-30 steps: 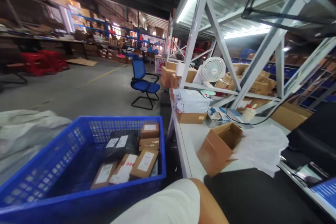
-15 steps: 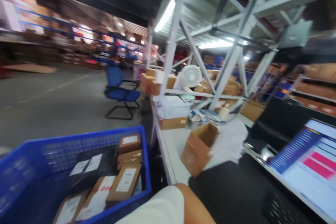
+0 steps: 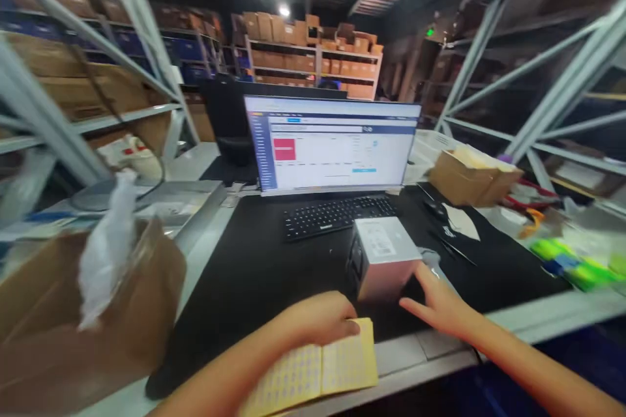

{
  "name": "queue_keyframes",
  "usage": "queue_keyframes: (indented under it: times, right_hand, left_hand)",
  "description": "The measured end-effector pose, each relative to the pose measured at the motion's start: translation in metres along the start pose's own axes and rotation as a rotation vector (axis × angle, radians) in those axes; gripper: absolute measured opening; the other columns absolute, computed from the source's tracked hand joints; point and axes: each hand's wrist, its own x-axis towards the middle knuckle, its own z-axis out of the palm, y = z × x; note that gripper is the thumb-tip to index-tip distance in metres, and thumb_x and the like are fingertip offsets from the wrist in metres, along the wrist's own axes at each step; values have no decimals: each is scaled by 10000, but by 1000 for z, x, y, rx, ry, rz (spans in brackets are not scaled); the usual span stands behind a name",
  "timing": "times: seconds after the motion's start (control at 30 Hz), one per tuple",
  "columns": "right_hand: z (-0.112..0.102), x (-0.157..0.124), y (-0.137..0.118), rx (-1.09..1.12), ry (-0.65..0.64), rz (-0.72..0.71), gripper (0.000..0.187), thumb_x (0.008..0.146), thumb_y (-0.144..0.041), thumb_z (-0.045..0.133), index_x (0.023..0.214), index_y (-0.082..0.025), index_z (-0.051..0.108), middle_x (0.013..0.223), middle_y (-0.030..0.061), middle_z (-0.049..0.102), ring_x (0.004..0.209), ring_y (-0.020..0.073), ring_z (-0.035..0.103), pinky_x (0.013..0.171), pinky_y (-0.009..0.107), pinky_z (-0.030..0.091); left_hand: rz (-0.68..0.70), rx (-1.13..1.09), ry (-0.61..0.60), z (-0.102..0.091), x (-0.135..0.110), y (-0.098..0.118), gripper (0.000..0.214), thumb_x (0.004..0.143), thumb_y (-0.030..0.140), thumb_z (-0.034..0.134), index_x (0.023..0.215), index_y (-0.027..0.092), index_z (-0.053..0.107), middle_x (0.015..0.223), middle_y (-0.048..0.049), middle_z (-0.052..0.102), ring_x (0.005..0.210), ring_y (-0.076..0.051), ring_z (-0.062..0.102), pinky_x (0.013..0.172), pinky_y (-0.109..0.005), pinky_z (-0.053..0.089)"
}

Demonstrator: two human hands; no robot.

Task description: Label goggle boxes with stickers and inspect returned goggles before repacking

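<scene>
My left hand (image 3: 327, 318), fingers curled, is over a stack of yellow label sheets (image 3: 342, 365) with rows of small print, at the mat's front edge. The fingertips meet the stack's upper part; whether a single label is between them is hidden. A small grey-white box (image 3: 384, 254) with a printed label on top stands on the black mat (image 3: 235, 293). At the box's right side my right hand (image 3: 437, 300) has thumb and fingers apart, the fingers touching or very near its lower corner. A greyish thing (image 3: 433, 259) lies partly hidden behind that hand.
A keyboard (image 3: 337, 215) and lit monitor (image 3: 332, 150) stand behind the box. To the left is an open carton (image 3: 98, 319) with white wrapping (image 3: 110, 247). A mouse (image 3: 435, 210), cartons (image 3: 472, 176) and green packets (image 3: 572, 260) are at the right, between metal frame posts.
My view has swung right from the blue crate and aisle to the desk and monitor. Both hands have come into view, at the label sheets and the grey-white box.
</scene>
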Motion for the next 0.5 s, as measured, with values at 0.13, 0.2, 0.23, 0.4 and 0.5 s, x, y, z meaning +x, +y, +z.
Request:
queue_keyframes:
  times: [0.13, 0.2, 0.23, 0.4, 0.5]
  right_hand:
    - [0, -2, -10, 107, -14, 24, 833, 927, -401, 627, 1617, -194, 208, 1654, 183, 289, 1532, 324, 293, 1246, 554, 288]
    - [0, -6, -16, 140, -13, 29, 847, 926, -384, 631, 1628, -205, 192, 1670, 168, 258, 1547, 308, 259, 1258, 542, 263]
    - [0, -9, -18, 151, -11, 33, 850, 925, -373, 632, 1631, -208, 188, 1674, 161, 251, 1550, 300, 252, 1263, 532, 257]
    - [6, -24, -25, 196, 0, 97, 828, 923, -340, 620, 1633, -226, 211, 1675, 131, 266, 1543, 292, 273, 1263, 510, 274]
    - [11, -27, -28, 233, 5, 155, 796, 940, -380, 599, 1627, -200, 239, 1670, 148, 269, 1543, 308, 270, 1262, 534, 264]
  left_hand:
    - [-54, -6, -22, -39, -11, -21, 374, 911, 437, 503, 884, 180, 775, 805, -49, 745, 647, -180, 620, 541, -272, 352]
    - [-144, -16, 57, -51, -11, -33, 406, 920, 471, 496, 926, 171, 770, 873, -62, 755, 724, -208, 658, 589, -281, 393]
    - [-188, -4, 97, -54, -10, -38, 407, 916, 472, 505, 965, 166, 769, 923, -77, 759, 774, -231, 677, 627, -294, 423]
    - [-114, -40, 369, -41, -2, -45, 819, 837, 456, 674, 1544, 143, 405, 1567, -190, 439, 1402, -353, 471, 1137, -423, 383]
    - [62, -268, 465, -23, 4, -31, 1285, 715, 467, 832, 1635, 223, -33, 1702, -158, 118, 1560, -337, 179, 1260, -475, 188]
